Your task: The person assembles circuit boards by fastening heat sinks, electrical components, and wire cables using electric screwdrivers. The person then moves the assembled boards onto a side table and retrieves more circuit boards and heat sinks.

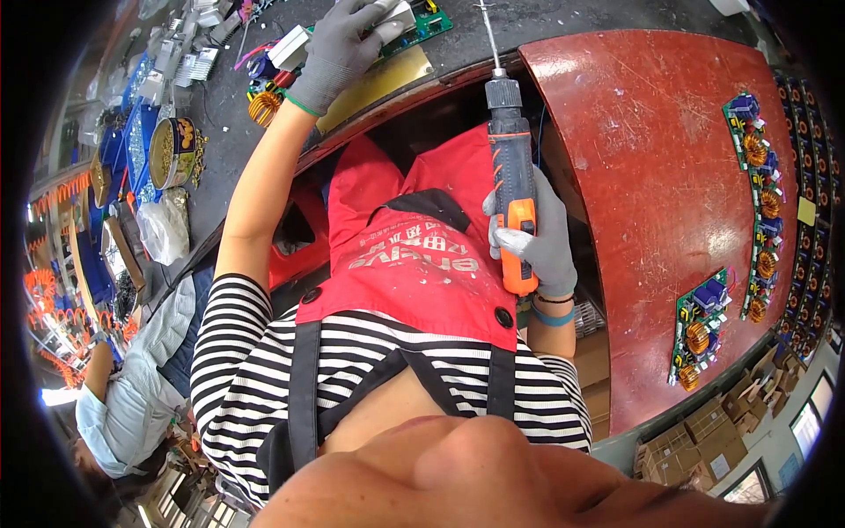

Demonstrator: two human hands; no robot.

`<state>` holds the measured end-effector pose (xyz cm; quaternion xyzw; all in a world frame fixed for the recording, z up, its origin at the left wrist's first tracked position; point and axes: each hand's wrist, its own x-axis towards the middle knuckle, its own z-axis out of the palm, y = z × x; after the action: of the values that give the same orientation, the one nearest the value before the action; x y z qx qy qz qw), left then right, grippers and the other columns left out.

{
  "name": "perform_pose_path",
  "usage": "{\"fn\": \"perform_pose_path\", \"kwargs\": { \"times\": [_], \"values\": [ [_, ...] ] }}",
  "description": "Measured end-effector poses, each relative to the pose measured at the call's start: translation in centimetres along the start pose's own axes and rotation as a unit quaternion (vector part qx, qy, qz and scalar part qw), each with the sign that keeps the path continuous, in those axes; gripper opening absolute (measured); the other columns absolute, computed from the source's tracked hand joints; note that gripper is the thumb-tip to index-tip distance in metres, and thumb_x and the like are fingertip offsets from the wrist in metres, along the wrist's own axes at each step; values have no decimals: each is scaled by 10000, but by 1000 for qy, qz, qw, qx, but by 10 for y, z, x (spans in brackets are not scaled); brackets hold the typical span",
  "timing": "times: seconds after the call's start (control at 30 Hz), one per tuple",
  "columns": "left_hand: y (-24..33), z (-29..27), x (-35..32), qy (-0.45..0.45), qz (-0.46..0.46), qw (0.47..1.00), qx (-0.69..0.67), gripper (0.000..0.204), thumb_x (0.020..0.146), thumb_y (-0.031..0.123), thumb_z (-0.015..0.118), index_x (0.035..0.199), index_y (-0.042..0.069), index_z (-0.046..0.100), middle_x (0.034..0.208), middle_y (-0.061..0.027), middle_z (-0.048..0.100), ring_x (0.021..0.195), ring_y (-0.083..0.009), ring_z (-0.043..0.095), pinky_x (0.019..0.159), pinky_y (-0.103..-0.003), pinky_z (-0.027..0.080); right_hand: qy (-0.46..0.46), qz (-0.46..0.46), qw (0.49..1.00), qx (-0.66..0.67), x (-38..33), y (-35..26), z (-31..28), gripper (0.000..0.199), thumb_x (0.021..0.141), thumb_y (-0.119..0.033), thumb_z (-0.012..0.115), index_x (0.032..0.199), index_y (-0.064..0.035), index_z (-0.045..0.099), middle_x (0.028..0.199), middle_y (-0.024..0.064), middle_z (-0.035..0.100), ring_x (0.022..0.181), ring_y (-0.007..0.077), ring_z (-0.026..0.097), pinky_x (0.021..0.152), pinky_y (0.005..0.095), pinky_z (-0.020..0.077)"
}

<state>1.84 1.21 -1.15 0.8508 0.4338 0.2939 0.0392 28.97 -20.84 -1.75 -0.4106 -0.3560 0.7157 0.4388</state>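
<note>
My right hand (547, 238), in a grey glove, is wrapped round an orange and black electric screwdriver (513, 167). The tool's long thin bit (490, 40) points away from me over the dark bench. At the far edge of view my gloved left hand (345, 48) has its fingers closed on a silver metal heat sink (400, 18). That piece sits at a green circuit board (429, 26), partly covered by the hand. Another silver block (290, 49) shows left of the hand, beside a copper-wound coil (264, 108). The bit is apart from the board.
A red board (642, 132) at right carries several circuit boards (701, 326) with coils. Racks of coils (805, 176) stand beyond it. On the left are a tin of small screws (172, 151), a plastic bag (165, 227) and loose heat sinks (195, 66). Another person (132, 414) sits at lower left.
</note>
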Motion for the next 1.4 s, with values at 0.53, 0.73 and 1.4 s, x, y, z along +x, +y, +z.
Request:
{"fn": "perform_pose_path", "kwargs": {
  "times": [0.53,0.73,1.4],
  "values": [
    [0,12,-1,22,57,994,95,544,751,191,762,1247,56,584,1051,-157,600,961,-346,608,817,-417,504,4,6,1000,2,2,4,-6,669,703,25,653,1333,-26,436,941,101,615,700,137,625,589,286,553],
    [7,17,2,14,14,992,122,567,744,189,767,1255,60,558,1000,-151,597,944,-348,605,810,-430,498,-8,20,1000,16,4,7,-9,673,708,27,656,1339,-27,428,940,98,617,698,137,624,584,291,557],
    [-5,-9,6,-11,60,995,-78,353,852,138,707,1177,10,655,1020,-190,644,953,-354,642,817,-391,511,-61,78,987,-123,31,10,-7,760,709,-43,720,1397,-17,397,945,94,616,695,128,611,583,274,527]
  ]
}}
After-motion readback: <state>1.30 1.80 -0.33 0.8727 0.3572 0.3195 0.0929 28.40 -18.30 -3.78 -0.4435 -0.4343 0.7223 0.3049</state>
